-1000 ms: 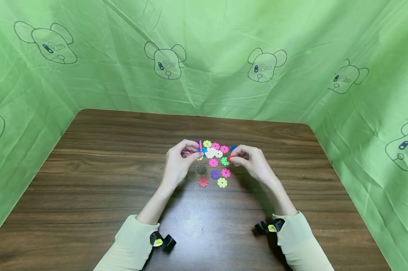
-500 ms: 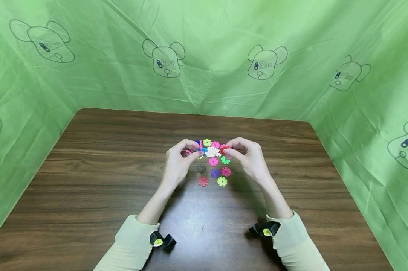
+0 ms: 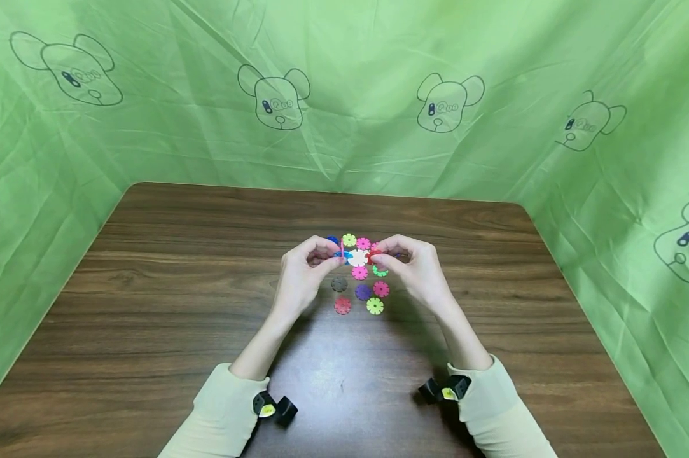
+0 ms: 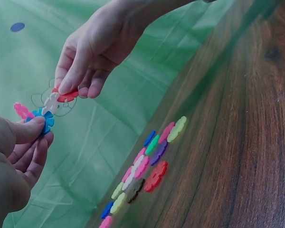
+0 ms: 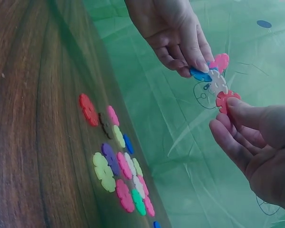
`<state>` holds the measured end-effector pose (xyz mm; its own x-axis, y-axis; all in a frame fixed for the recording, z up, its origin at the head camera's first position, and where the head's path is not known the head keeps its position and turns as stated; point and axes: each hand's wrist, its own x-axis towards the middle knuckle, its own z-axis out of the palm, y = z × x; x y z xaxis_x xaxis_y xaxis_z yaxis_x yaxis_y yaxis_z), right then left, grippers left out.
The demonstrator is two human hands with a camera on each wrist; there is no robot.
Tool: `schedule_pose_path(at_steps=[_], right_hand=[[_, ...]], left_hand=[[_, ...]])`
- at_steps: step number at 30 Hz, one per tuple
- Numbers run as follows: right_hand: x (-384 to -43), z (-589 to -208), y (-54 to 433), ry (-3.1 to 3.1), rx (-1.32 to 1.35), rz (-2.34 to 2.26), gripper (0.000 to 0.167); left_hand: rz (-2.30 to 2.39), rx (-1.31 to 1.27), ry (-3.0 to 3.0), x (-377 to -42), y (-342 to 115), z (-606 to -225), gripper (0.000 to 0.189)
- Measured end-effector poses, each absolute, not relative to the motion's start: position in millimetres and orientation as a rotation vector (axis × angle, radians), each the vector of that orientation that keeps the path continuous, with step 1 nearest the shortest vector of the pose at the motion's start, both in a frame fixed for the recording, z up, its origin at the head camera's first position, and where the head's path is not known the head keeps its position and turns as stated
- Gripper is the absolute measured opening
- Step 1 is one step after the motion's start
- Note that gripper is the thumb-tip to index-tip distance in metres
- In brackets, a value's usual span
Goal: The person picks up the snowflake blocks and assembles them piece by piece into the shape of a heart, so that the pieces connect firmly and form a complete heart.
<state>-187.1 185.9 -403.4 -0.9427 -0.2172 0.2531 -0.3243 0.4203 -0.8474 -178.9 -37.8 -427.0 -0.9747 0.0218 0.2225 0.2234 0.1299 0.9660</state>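
Note:
Over the far-middle part of the table, my left hand (image 3: 303,270) pinches a blue notched plastic disc (image 4: 48,122) between thumb and fingers. A pink disc (image 5: 222,61) and a white disc (image 5: 218,81) are joined to the blue one. Facing it, my right hand (image 3: 415,270) pinches a red notched disc (image 5: 222,99) by its edge. The red disc meets the free side of the white one; whether their slots are interlocked I cannot tell. In both wrist views this short chain is held up off the table.
Several loose notched discs lie flat below the hands, among them a red disc (image 3: 342,306), a yellow-green disc (image 3: 375,306), a purple disc (image 3: 363,292) and a dark grey disc (image 3: 339,284). Green cloth (image 3: 344,95) hangs behind the wooden table (image 3: 178,286).
My right hand has moved left with the red disc, from above the green disc to the white disc of the held chain. My left hand has stayed nearly still.

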Motion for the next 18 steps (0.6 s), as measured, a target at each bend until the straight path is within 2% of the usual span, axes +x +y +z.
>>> schedule_pose_path(at_steps=[11,18], right_hand=[[-188.7,-408.2,180.2,-2.524,0.46,1.639,0.009],[-191.2,-410.0,182.2,-2.43,0.503,1.741,0.018]], left_hand=[[-1.952,-0.162,-2.274,-178.8,-37.7,-425.9,0.017],[-2.044,-0.141,-2.278,-179.9,-36.7,-426.7,0.025]])
